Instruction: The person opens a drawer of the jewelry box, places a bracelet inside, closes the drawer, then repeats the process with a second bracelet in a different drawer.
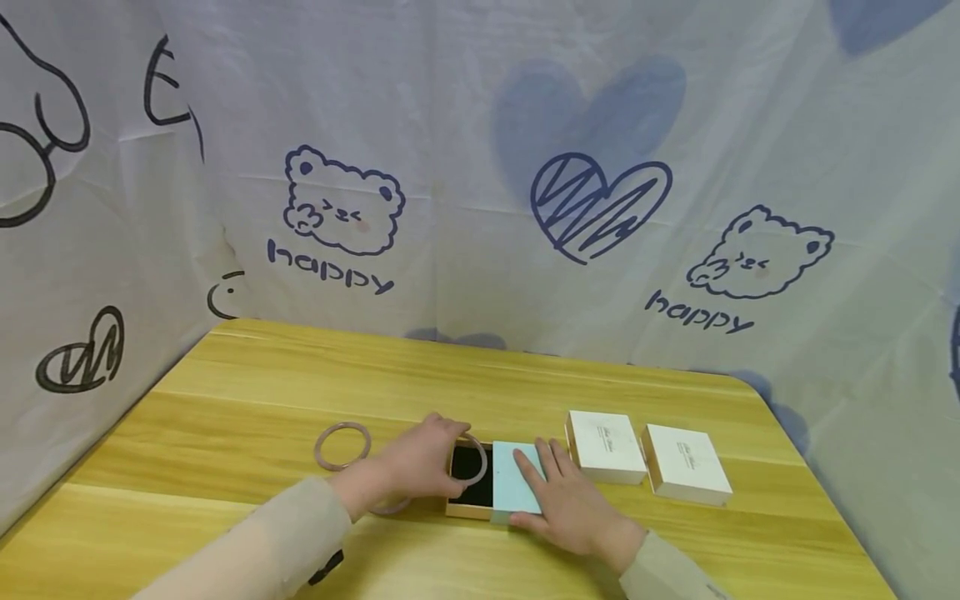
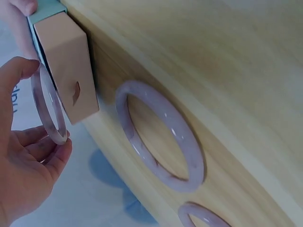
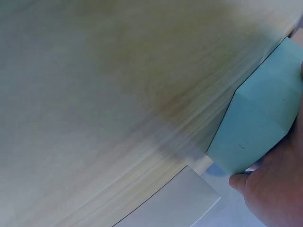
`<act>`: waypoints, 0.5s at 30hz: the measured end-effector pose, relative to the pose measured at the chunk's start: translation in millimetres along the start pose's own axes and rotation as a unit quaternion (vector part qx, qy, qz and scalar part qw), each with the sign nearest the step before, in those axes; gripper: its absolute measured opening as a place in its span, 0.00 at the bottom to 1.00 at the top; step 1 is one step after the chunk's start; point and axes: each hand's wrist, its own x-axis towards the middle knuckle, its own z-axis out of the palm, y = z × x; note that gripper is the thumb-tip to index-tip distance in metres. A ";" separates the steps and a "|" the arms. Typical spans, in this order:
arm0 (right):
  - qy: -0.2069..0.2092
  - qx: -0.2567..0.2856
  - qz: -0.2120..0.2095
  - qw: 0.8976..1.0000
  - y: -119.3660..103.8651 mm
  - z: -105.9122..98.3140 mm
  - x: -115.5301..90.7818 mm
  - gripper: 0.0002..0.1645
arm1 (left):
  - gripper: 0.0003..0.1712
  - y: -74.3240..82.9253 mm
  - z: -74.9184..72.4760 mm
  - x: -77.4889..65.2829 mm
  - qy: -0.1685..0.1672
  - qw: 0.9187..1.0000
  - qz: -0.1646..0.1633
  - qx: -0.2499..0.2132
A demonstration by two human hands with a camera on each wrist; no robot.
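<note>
In the head view my left hand (image 1: 416,458) pinches a pale lilac bangle (image 2: 47,101) between thumb and fingertips. It holds the bangle upright by the open part of a drawer-style box, whose black lining (image 1: 471,479) shows. My right hand (image 1: 573,508) grips the box's light blue sleeve (image 1: 516,479), with spread fingers over the top and thumb at the near side. In the left wrist view the box's tan end (image 2: 68,66) has a small notch. Another lilac bangle (image 2: 142,153) and a further bangle (image 2: 208,217) lie on the table.
Two white boxes stand right of the blue sleeve, the nearer white box (image 1: 606,446) close to my right hand and the other white box (image 1: 686,462) beyond it. The wooden table (image 1: 300,362) ends at a printed cloth (image 1: 465,250) behind.
</note>
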 end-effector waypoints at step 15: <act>-0.009 0.006 0.005 1.000 0.9 1.5 0.4 0.48 | 0.41 9.4 10.5 3.6 -0.011 0.998 0.043 0.051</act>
